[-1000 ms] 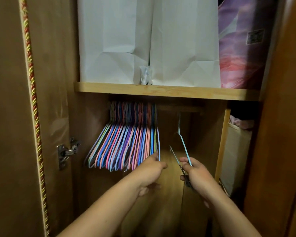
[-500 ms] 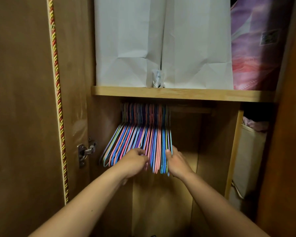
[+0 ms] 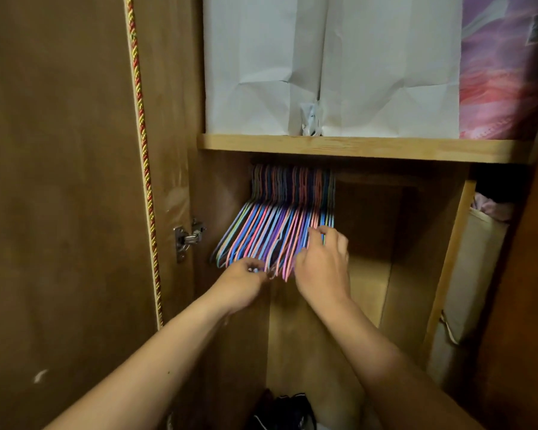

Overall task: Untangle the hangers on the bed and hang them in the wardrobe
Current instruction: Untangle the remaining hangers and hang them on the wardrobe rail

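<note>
Now both hands work the hangers (image 3: 274, 231), a tight multicoloured wire bundle hung below the shelf (image 3: 354, 147), at the wardrobe's left. Left hand (image 3: 241, 282) pinches lower ends with curled fingers; right hand (image 3: 323, 265) hooks curled fingers over the right-side wires. Tugging unevenly could likely snag neighbours and unhook several.

Hangers (image 3: 277, 231) hang bunched under the shelf (image 3: 354, 147) (left side of the wardrobe (image 3: 416, 243)); paper bags (image 3: 323, 66) stand on it.
</note>
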Demonstrator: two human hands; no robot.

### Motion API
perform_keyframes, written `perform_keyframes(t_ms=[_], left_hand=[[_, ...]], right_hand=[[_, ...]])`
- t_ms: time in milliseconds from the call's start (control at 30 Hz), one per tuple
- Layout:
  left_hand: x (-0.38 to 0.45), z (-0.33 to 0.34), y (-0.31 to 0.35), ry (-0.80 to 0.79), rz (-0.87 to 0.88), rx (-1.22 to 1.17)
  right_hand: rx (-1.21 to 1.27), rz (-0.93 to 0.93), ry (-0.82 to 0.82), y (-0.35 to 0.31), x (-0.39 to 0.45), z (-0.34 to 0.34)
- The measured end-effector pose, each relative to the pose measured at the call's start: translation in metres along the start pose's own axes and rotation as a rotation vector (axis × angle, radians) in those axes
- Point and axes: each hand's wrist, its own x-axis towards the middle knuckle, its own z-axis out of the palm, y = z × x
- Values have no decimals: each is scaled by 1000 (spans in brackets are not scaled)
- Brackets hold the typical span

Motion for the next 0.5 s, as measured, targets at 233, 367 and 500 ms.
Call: perform_keyframes(t_ms=[233, 367, 500], left_hand=[[-120, -26, -54, 302, -112, -96], [-224, -38, -108, 479, -267, -177], [-376, -31, -167, 735, -501, -245]], right_hand=[[405, -170, -501, -82, -96, 2], [561, -269, -836, -118, -183, -1], [661, -396, -1197, -162, -311, -39]])
